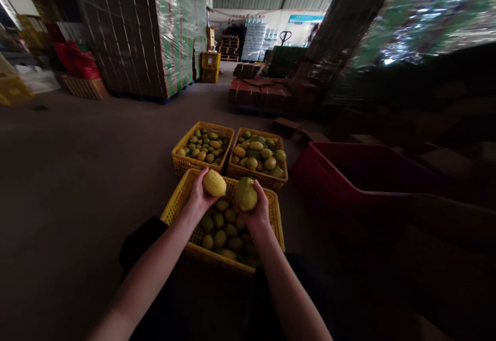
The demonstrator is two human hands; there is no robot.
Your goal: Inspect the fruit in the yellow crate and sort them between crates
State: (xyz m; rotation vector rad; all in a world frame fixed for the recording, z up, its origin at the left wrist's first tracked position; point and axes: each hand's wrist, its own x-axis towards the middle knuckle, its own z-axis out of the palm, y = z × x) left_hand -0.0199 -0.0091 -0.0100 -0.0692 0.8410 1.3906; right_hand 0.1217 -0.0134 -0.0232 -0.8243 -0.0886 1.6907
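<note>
A yellow lemon sits in my left hand, whose fingers and thumb are closed round its left side. My right hand grips a larger, greener lemon from the right and below. Both fruits are held apart from each other, above the nearest yellow plastic crate. Inside that crate lie several green-yellow lemons, partly hidden by my hands and forearms. Just beyond it stand a left rear crate and a right rear crate, each holding many more lemons of mixed green and yellow.
A dark red bin stands to the right of the crates. Stacks of flattened cardboard lie farther back. Tall film-wrapped pallet loads rise on both sides. Concrete floor extends to the left. The lower right is very dark.
</note>
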